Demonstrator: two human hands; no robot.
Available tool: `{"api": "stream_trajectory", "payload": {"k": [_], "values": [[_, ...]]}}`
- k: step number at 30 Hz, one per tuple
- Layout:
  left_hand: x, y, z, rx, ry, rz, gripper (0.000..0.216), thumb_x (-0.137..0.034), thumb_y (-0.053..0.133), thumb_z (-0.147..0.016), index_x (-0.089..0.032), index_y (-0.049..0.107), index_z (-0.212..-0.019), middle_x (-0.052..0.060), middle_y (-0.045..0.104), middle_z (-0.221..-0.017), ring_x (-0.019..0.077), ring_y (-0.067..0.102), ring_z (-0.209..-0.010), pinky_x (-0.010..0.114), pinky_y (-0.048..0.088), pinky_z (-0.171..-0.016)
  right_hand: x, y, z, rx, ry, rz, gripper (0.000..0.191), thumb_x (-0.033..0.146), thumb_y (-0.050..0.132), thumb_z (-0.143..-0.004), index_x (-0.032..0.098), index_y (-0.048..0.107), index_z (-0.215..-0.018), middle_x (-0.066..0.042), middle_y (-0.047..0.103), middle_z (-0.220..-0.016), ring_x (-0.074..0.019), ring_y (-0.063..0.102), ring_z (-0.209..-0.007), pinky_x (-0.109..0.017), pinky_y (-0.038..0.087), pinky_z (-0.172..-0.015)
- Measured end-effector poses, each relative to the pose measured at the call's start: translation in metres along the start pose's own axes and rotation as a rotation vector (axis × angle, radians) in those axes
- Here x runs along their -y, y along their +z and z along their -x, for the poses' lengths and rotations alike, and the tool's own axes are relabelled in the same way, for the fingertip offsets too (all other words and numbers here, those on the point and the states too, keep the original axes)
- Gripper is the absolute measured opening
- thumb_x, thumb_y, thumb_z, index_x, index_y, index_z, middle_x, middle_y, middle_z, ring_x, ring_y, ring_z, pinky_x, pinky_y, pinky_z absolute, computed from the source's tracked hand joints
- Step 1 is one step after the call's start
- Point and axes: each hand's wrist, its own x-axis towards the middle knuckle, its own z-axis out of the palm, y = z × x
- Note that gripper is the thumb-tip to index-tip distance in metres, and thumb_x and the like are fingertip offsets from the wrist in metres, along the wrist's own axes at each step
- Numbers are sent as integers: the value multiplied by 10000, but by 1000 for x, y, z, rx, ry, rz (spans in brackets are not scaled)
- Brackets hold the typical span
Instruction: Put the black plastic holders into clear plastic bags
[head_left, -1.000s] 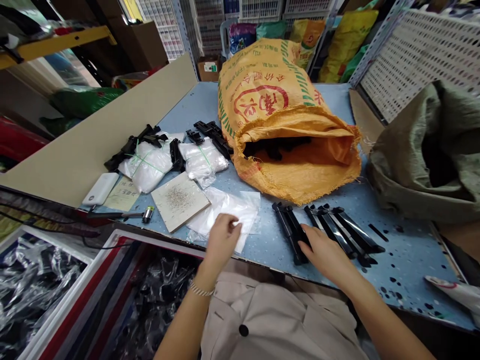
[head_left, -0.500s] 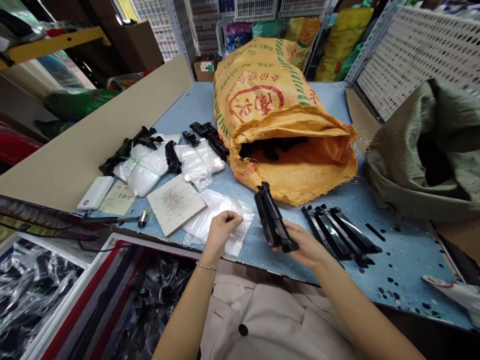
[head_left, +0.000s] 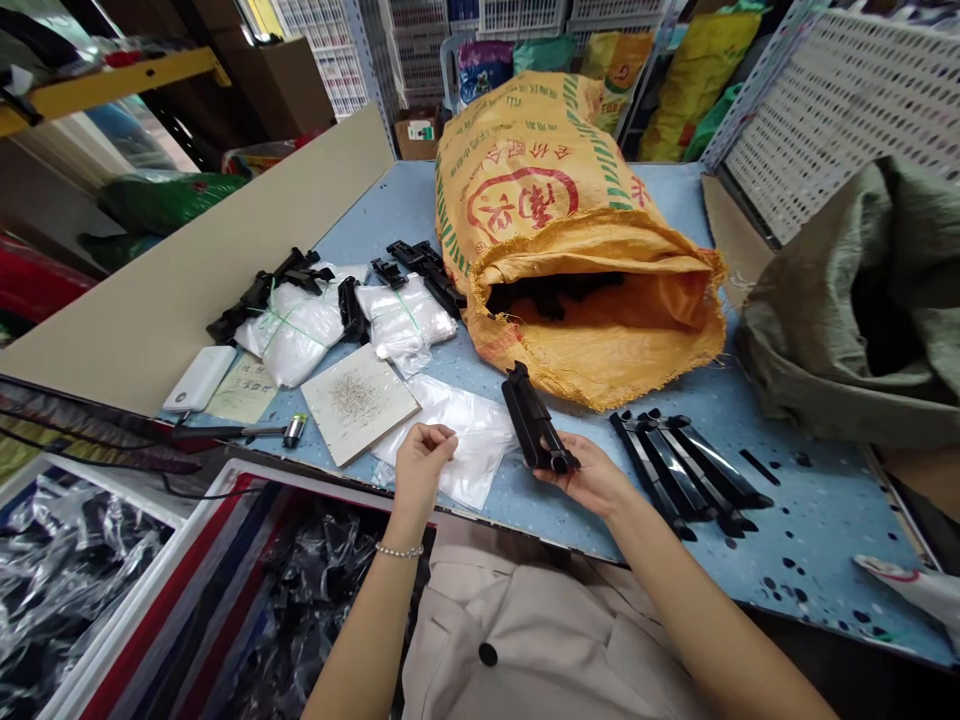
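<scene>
The right hand's grip (head_left: 591,478) held a long black part (head_left: 534,422), slanting far-left to near-right, right of the clear bags (head_left: 480,440); the left hand (head_left: 421,465) was nearer them, its hold unclear.

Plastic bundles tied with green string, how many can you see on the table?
2: the left bundle, near the paper note, and the right bundle, near the orange sack. More may be hidden behind them.

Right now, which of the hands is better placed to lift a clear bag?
Left, likely: the left hand is right at the clear bags, though I can't tell whether it grips one. The right hand is farther off and occupied, holding black parts.
</scene>
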Motion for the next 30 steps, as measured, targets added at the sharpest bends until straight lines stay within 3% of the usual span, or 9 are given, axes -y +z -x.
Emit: {"api": "stream_trajectory", "payload": {"k": [2, 6, 10, 13, 16, 20, 22, 27, 30], "values": [[-1, 2, 6, 70, 148, -219, 73, -120, 582, -719, -178, 625, -725, 67, 629, -996, 185, 581, -921, 340, 473, -837, 2, -2, 7, -2, -4, 33, 231, 306, 810, -663, 140, 716, -792, -42, 688, -753, -138, 627, -665, -249, 550, -600], [0, 11, 13, 228, 389, -670, 402, -19, 431, -767, -186, 673, -1041, 111, 602, -1149, 234, 561, -1073, 430, 453, -963, 6, 6, 36, 12, -30, 51, 244, 301, 785, -699, 147, 713, -873, -38, 698, -774, -138, 646, -648, -252, 562, -607], [-2, 16, 13, 271, 347, -662, 541, -30, 453, -777, -192, 523, -1288, 139, 469, -1343, 192, 605, -1013, 352, 519, -879, -7, 8, 71, 151, 196, -50, 235, 268, 745, -739, 134, 672, -918, -87, 718, -844, -159, 681, -635, -231, 556, -538], [-7, 18, 20, 276, 342, -622, 660, -29, 444, -789, -213, 361, -1417, 165, 345, -1450, 161, 624, -969, 318, 533, -854, -25, 0, 75, 109, 328, -172, 253, 221, 745, -733, 129, 628, -938, -106, 720, -891, -146, 699, -658, -204, 571, -575], [-11, 22, 37, 388, 447, -671, 752, -15, 395, -809, -235, 181, -1495, 171, 253, -1518, 200, 578, -1135, 349, 497, -954, -33, -3, 64, 17, 306, -240, 289, 205, 757, -716, 134, 607, -952, -83, 711, -901, -125, 696, -658, -181, 577, -593], [-14, 21, 57, 595, 576, -701, 798, 30, 345, -787, -218, 120, -1511, 150, 229, -1543, 255, 291, -1409, 417, 360, -1108, -27, 9, 56, -16, 125, -119, 424, 167, 797, -654, 204, 595, -1025, 1, 684, -788, -129, 670, -614, -198, 574, -524], [-17, 15, 59, 567, 553, -682, 784, 16, 352, -806, -239, 122, -1510, 141, 235, -1543, 244, 284, -1414, 409, 353, -1113, -26, 14, 58, 45, 106, -70, 456, 190, 795, -669, 227, 580, -1070, 10, 679, -779, -127, 659, -600, -202, 566, -509], [-23, 1, 55, 336, 566, -753, 782, -36, 375, -863, -241, -11, -1512, 171, 148, -1566, 272, 180, -1447, 437, 387, -1078, -37, 15, 58, 314, 279, -249, 397, 408, 773, -709, 165, 614, -981, -48, 686, -875, -65, 619, -630, -103, 496, -494], [-23, 5, 65, 330, 622, -824, 802, -27, 367, -861, -221, -67, -1508, 193, 107, -1573, 293, 175, -1446, 417, 447, -1022, -42, 20, 49, 292, 257, -221, 406, 427, 774, -695, 169, 596, -954, -34, 666, -866, -66, 602, -638, -114, 484, -497]]}}
